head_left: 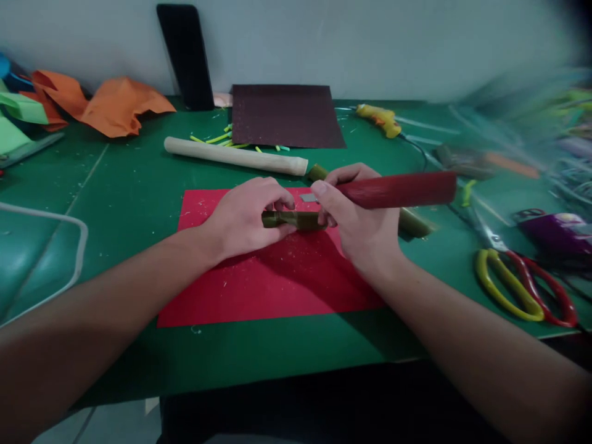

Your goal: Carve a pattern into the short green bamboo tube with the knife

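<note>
2 forearms (124, 293) above green table (231, 361); left hand (247, 216) pinching green stick (305, 221) over red sheet (250, 290), right hand (363, 225) gripping red-handled knife (402, 189).

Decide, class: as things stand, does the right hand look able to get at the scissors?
Probably not straight away: the right hand holds a knife it would likely need to put down. Otherwise the way looks free: the scissors lie to its right, near end uncovered.

A green table (240, 361) bears red paper (259, 290) and scissors (497, 242).
</note>
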Demonstrator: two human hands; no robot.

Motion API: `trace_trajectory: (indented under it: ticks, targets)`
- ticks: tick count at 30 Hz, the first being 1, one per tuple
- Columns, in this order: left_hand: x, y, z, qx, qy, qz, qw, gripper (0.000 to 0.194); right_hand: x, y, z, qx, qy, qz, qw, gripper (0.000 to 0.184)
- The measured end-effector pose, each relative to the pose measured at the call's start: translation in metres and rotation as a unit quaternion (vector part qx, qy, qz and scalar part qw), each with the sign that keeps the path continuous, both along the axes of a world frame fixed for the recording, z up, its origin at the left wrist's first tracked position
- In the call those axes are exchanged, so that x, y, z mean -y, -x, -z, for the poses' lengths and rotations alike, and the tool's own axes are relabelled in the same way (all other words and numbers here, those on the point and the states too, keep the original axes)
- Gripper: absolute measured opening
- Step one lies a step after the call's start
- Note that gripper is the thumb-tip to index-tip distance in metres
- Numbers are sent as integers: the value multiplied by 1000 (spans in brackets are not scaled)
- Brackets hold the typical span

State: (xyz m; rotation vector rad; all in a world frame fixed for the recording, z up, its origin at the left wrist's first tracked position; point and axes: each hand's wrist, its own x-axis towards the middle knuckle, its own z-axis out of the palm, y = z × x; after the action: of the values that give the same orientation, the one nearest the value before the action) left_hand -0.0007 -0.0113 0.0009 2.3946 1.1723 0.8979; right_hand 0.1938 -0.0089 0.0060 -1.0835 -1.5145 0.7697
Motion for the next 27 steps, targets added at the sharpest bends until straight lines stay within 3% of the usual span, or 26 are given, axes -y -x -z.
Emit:
trace_trajectory:
  ticks: [4, 8, 13, 16, 23, 27]
  targets:
    - [1, -5, -3, 9, 38, -4, 999, 24, 3, -1, 2, -33, 31, -14, 999, 11]
    - [5, -12, -6, 39, 113, -43, 992, 32, 2, -6, 2, -33, 28, -39, 998, 19]
    - [13, -18, -5, 42, 179, -79, 980, 21, 1, -8, -3, 7, 39, -65, 997, 17]
    - [18, -21, -2, 26, 151, -98, 983, 23, 2, -7, -6, 54, 22, -72, 996, 18]
    - [16, -25, 4, 1, 111, -73, 991, 39, 0, -3, -7, 102, 0, -76, 992, 25]
    - [13, -26, 8, 27, 92, -63, 993, 32, -5, -3, -10, 121, 18, -86, 989, 27]
